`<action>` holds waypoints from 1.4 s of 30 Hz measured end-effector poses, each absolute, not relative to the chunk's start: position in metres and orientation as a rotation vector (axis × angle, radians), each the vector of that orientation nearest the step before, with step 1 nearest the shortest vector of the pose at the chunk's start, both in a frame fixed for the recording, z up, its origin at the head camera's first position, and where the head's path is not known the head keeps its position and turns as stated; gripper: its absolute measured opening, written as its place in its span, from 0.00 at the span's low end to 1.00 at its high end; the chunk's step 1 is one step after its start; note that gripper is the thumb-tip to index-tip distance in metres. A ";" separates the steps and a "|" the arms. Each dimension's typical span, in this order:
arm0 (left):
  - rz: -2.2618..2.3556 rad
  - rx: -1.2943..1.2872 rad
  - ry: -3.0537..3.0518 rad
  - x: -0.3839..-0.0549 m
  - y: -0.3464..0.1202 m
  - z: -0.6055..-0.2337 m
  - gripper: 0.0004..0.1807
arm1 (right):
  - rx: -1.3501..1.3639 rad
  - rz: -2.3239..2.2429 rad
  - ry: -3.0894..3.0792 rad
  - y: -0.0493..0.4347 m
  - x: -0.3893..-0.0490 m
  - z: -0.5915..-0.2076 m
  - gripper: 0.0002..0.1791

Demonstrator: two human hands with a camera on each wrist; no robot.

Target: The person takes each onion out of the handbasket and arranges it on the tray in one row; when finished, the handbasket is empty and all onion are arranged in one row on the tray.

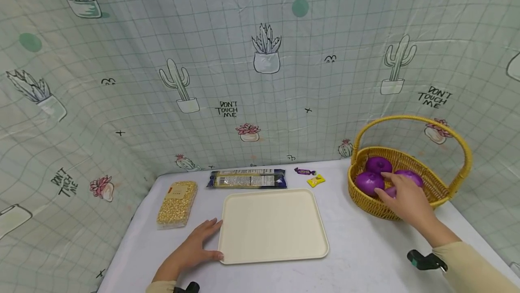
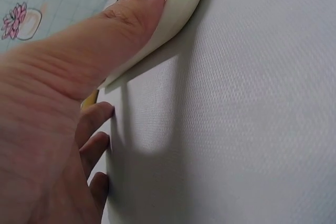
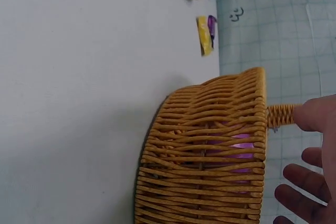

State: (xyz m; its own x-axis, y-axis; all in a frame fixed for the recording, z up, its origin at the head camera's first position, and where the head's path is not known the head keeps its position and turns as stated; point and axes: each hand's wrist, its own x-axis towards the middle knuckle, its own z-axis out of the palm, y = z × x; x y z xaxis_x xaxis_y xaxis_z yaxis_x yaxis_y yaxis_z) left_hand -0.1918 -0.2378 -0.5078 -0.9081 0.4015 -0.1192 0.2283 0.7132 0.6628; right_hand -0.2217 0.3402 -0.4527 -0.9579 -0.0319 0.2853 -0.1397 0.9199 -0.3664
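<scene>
My left hand (image 1: pixel 194 248) is at the left edge of a cream tray (image 1: pixel 273 227). Its thumb (image 2: pixel 137 17) touches the tray's rim in the left wrist view, while the other fingers stretch beside it, loosely bent. Over the near rim of a yellow wicker basket (image 1: pixel 375 209) reaches my right hand (image 1: pixel 408 198), fingers spread above the purple onions (image 1: pixel 369 183) inside. One onion lies partly hidden under that hand. In the right wrist view the basket's woven side (image 3: pixel 205 156) shows, with the fingers (image 3: pixel 304 182) apart and nothing gripped.
Left of the tray lies a bag of yellow kernels (image 1: pixel 177 205). Behind the tray is a long dark-blue package (image 1: pixel 248 179). A purple-wrapped candy (image 1: pixel 304 171) and a yellow-wrapped candy (image 1: pixel 316 180) sit at the back. The basket's tall handle (image 1: pixel 410 118) arches over it.
</scene>
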 end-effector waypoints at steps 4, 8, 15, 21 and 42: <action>0.986 0.500 2.656 -0.192 -0.238 -0.508 0.53 | 0.091 0.582 -2.858 0.347 -0.229 -0.454 0.38; 0.985 0.498 2.657 -0.191 -0.238 -0.508 0.53 | 0.078 0.596 -2.894 0.350 -0.236 -0.456 0.41; 0.968 0.495 2.669 -0.190 -0.239 -0.507 0.53 | 0.095 0.635 -2.931 0.351 -0.247 -0.455 0.43; 0.975 0.492 2.653 -0.190 -0.239 -0.504 0.53 | 0.097 0.650 -2.963 0.353 -0.254 -0.455 0.45; 0.978 0.508 2.653 -0.193 -0.240 -0.509 0.53 | 0.130 0.699 -3.085 0.358 -0.275 -0.462 0.50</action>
